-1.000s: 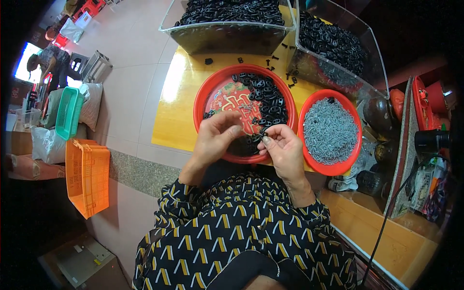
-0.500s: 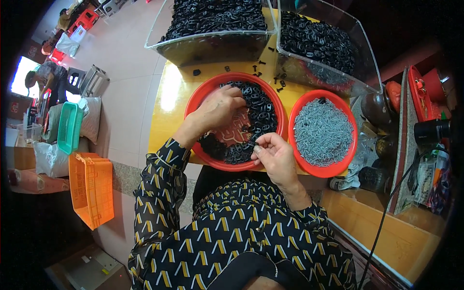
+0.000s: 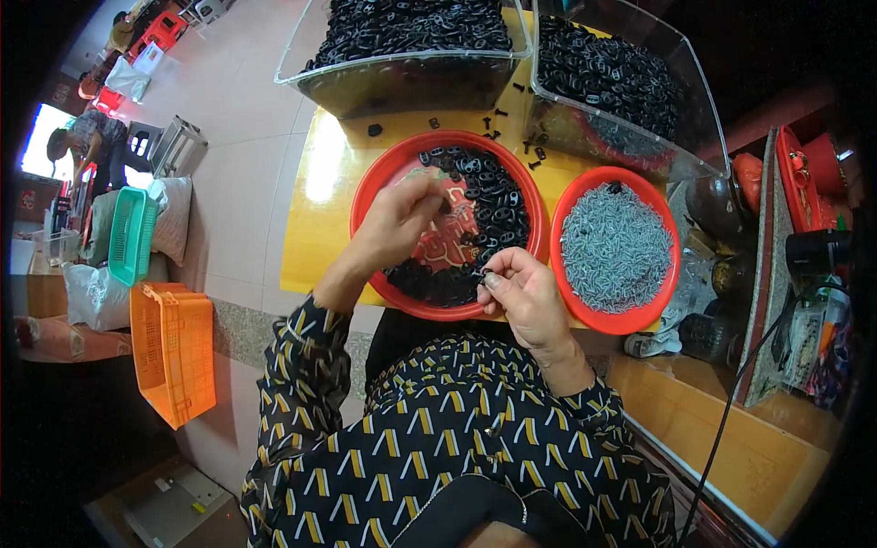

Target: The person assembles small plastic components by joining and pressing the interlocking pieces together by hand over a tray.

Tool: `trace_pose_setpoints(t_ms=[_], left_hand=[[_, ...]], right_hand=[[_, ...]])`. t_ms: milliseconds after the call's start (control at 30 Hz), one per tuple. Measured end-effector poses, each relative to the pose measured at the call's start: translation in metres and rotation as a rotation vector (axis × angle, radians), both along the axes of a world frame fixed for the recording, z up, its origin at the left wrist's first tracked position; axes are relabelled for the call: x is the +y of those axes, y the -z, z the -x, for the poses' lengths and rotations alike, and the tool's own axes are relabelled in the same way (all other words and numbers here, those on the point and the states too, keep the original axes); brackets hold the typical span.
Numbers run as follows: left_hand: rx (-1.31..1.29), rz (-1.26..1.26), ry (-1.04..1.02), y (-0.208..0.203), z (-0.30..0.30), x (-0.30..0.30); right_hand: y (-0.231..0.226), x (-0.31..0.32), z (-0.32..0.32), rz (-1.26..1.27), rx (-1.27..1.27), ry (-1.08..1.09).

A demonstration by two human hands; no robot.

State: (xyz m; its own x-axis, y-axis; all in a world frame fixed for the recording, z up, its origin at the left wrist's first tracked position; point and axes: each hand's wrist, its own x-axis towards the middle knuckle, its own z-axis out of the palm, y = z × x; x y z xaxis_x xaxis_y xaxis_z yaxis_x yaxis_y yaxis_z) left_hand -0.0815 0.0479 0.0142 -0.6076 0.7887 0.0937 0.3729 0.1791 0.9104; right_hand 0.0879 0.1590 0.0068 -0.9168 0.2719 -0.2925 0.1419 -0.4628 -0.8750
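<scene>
Pale tiles cover the floor (image 3: 242, 196) on the left, where an orange crate (image 3: 174, 356) stands near a green basket (image 3: 133, 233) and some light-coloured sacks (image 3: 174, 219); farther off, a person (image 3: 96, 142) bends forward beside a bright screen (image 3: 44, 137). Glossy yellow shows along the left edge of the surface (image 3: 306, 224). Toward the far edge of the surface stand two clear plastic containers, the left bin (image 3: 402, 91) and the right bin (image 3: 585, 137), both heaped with black pieces. Several loose black parts (image 3: 537, 153) lie between these and a round red basin (image 3: 360, 228), which sits at the near edge of the surface. Small black links (image 3: 502, 205) with holes crowd the basin's right and near sides, while a red and gold pattern shows on its bottom. Just beside it, at the near right corner of the surface, an oval red tray (image 3: 674, 265) is filled with silvery screw-like pieces (image 3: 617, 247).

Over the left half of the basin hangs the left hand (image 3: 402, 219), thumb and fingers drawn toward each other; blur makes it impossible to tell whether its grip holds anything. At the basin's near right rim, the right hand (image 3: 521, 297) has its grip closed, thumb and fingers pinching a small dark piece (image 3: 480, 273) that the fingertips mostly cover.
</scene>
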Motion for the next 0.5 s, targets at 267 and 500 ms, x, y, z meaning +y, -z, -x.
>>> trace_pose_setpoints(t_ms=[267, 500], left_hand=[[-0.958, -0.451, -0.082, 0.010, -0.055, -0.045], [-1.039, -0.547, -0.053, 0.019, -0.068, -0.053]], right_hand=[[-0.011, -0.014, 0.008, -0.068, 0.016, -0.069], [-0.022, -0.025, 0.010, -0.201, -0.013, -0.029]])
